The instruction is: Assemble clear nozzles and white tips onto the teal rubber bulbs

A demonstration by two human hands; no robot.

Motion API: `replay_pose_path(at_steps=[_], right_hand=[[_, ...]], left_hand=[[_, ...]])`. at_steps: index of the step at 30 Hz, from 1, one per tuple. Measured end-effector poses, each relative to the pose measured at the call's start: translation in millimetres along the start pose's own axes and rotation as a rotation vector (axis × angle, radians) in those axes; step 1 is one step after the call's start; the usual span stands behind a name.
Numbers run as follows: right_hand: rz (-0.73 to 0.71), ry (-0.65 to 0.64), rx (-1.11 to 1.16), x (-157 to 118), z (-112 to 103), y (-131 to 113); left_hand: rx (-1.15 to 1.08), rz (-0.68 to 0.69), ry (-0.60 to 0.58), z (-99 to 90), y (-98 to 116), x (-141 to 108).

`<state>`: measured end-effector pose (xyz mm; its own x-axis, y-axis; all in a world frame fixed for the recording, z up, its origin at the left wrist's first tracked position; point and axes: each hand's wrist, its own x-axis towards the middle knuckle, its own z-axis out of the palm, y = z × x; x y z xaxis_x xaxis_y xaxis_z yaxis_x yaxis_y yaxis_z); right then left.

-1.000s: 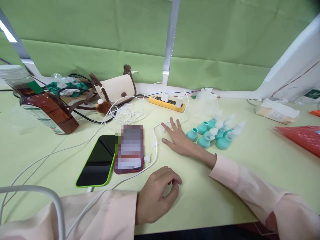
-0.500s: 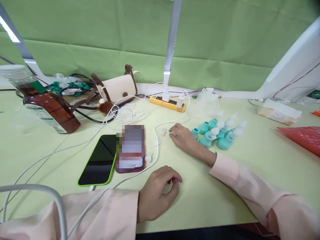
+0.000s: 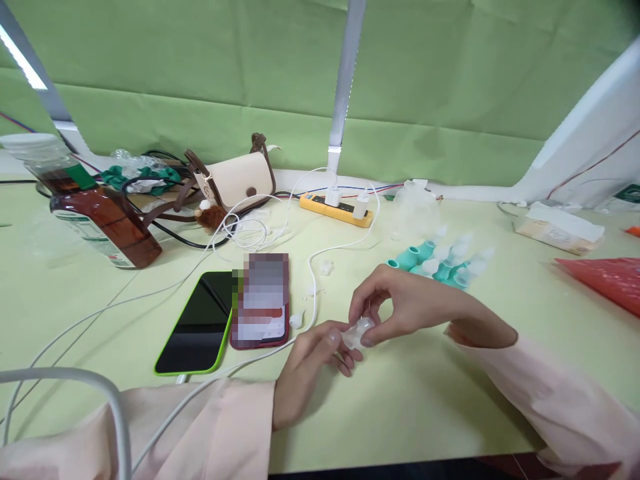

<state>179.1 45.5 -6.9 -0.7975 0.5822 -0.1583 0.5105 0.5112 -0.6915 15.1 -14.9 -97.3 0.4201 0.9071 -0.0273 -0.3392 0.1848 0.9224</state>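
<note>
- Head view: a small translucent piece [image 3: 357,333] is held up over the pale green tabletop [image 3: 430,417], to the right of the red-cased phone [image 3: 261,313] and roughly level with its near end.
- Its right end is pinched by the right hand [image 3: 400,303], thumb set against fingers; its left end is gripped lightly between thumb and fingers of the left hand [image 3: 305,363].
- Very little weight is to be expected, so fingertips alone should be enough (the outline is partly covered by them).
- The wall looks thin and glossy; a soft, somewhat springy plastic is suspected, though stiffness cannot be confirmed. It may be dented by a hard squeeze, and its smooth surface may slip.
- Hold is best taken at the two ends, with the middle left unpressed.
- Similar loose bits are seen: a pale tip [image 3: 297,320] just beside the phone's right edge, and a clear bit [image 3: 327,267] farther right of it.
- Teal bulbs [image 3: 409,256], some topped with translucent tips, are grouped well to the phone's right, partly hidden by the right hand.
</note>
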Motion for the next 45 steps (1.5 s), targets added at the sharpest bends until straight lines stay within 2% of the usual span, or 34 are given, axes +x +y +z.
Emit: replay_pose_path(at_steps=[5,7,9,11,12,14,18,25,30,34,37,40,42,45], right_hand=[[0.007,-0.069,0.073,4,3,7],[-0.027,-0.044,0.096,7,4,7],[-0.108,0.089,0.124,12,9,7],[-0.191,0.306,0.095,22,20,11],[-0.215,0.401,0.045,28,27,15],[-0.205,0.490,-0.118,41,43,25],[-0.091,0.471,-0.322,58,63,46],[0.051,0.456,-0.306,63,66,49],[0.062,0.504,-0.304,70,73,47],[0.027,0.582,-0.276,73,74,47],[-0.005,0.669,-0.200,62,65,44],[0.021,0.774,-0.070,38,58,39],[0.094,0.796,0.198,21,60,37],[0.189,0.696,0.680,2,71,36]], left_hand=[[0.048,-0.082,-0.057,3.8,4,1],[0.043,-0.095,-0.038,4.4,4,1],[0.086,-0.101,0.006,4.9,3,2],[0.204,-0.104,0.043,5.6,2,2],[0.278,-0.104,0.052,6.1,2,2],[0.401,-0.105,0.049,7.2,1,0],[0.484,-0.080,0.014,7.9,0,-3],[0.457,-0.076,0.024,7.5,2,-3],[0.402,-0.025,0.053,8.1,6,-3],[0.296,-0.015,0.147,6.4,6,-2],[0.183,-0.019,0.155,4.9,7,0],[0.123,0.009,0.145,4.5,7,1],[0.104,0.010,0.142,4.5,7,1],[0.117,-0.013,0.136,4.6,6,1]])
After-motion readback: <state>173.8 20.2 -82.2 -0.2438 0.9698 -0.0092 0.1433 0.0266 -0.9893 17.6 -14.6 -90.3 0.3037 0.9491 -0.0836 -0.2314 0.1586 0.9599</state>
